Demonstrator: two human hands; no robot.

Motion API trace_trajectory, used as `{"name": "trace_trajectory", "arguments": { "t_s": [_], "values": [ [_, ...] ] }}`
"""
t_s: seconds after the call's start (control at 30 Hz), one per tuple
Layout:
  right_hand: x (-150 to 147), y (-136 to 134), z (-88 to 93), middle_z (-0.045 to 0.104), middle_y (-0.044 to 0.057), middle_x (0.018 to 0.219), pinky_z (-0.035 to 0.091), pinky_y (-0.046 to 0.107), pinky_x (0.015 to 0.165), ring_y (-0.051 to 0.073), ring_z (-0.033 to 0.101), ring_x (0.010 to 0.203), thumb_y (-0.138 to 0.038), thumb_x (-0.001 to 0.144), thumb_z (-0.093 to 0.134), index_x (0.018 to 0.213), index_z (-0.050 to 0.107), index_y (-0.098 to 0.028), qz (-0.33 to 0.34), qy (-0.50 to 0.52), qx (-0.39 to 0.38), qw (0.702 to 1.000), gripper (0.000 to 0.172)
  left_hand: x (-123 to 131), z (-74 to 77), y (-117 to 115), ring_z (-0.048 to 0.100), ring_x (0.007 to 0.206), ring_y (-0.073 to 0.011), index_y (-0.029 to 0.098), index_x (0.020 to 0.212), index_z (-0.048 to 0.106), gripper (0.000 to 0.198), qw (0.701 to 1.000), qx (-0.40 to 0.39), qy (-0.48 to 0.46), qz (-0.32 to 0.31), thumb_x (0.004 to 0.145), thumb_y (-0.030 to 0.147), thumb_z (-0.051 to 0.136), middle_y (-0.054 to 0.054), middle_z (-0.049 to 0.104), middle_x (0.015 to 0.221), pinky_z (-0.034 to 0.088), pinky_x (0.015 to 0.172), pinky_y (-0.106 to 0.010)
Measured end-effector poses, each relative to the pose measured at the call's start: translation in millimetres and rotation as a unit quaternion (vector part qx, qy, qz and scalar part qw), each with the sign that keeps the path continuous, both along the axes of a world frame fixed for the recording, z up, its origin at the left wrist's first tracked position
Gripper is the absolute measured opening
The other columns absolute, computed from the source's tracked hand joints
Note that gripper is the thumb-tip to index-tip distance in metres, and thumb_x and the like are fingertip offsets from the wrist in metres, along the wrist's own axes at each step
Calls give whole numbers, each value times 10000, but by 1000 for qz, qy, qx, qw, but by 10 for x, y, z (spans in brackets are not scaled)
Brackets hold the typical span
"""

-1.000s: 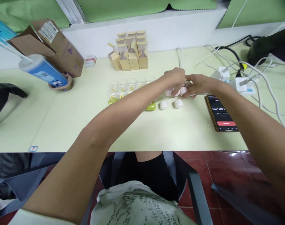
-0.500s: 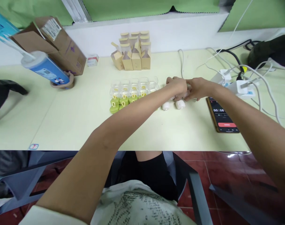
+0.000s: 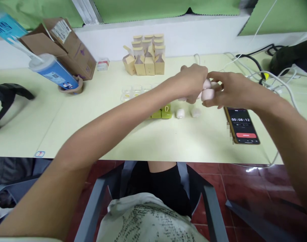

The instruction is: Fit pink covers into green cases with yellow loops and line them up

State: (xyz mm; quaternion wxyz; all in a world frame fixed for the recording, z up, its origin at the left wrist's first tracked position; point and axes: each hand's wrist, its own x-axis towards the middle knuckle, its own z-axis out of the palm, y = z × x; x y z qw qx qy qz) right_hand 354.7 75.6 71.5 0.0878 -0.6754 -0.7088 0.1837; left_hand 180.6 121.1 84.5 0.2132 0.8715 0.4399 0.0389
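Right hand (image 3: 233,89), just beyond phone (image 3: 244,126), has fingers grasping pale pink pieces (image 3: 207,94); left hand (image 3: 194,80) beside them, left of phone (finger grip mostly hidden, can't tell).

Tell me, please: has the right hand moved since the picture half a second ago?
Yes. Judged against the phone lying on the table, the right hand has shifted to the right in the view.
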Motion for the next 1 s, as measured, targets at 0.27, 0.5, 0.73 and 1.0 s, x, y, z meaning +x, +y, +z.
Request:
{"name": "trace_trajectory", "arguments": {
  "t_s": [0.27, 0.5, 0.73, 1.0],
  "values": [
    [-1216, -880, -414, 685, 121, 1267, 565, 401, 782, 323, 749, 1024, -235, 813, 897, 1497, 647, -289, 171, -25, -55, 983, 730, -1542, -529, -1289, 665, 1220, -380, 156, 1207, 652, 517, 995, 75, 61, 4, 738, -4, 799, -101, 688, 1169, 594, 1090, -573],
    [-1956, -955, -710, 599, 215, 1476, 617, 488, 922, 436, 694, 1290, -234, 917, 799, 1630, 545, -269, 161, -76, -58, 982, 757, -2119, -1054, -1289, 629, 1288, -395, 123, 1310, 651, 549, 997, 47, 55, 40, 785, 27, 775, -163, 681, 1291, 563, 1148, -568],
    [-1712, -1072, -765, 513, 218, 1640, 663, 590, 970, 464, 688, 1340, -340, 972, 826, 1804, 272, -300, 162, -79, -53, 982, 1000, -2384, -1137, -1553, 475, 1546, -441, 197, 1675, 410, 980, 991, 113, -45, 61, 851, 235, 938, -203, 529, 1638, 516, 1264, -632],
    [-1300, -1283, -1156, 644, 129, 1300, 708, 471, 878, 224, 779, 851, -186, 1029, 693, 1265, 693, -219, 171, 174, 105, 964, 238, -2654, -1319, -1830, 764, 925, -208, 296, 1287, 684, 249, 967, 54, -183, 169, 1045, 238, 667, -37, 710, 1188, 691, 926, -409]
  ]
}}
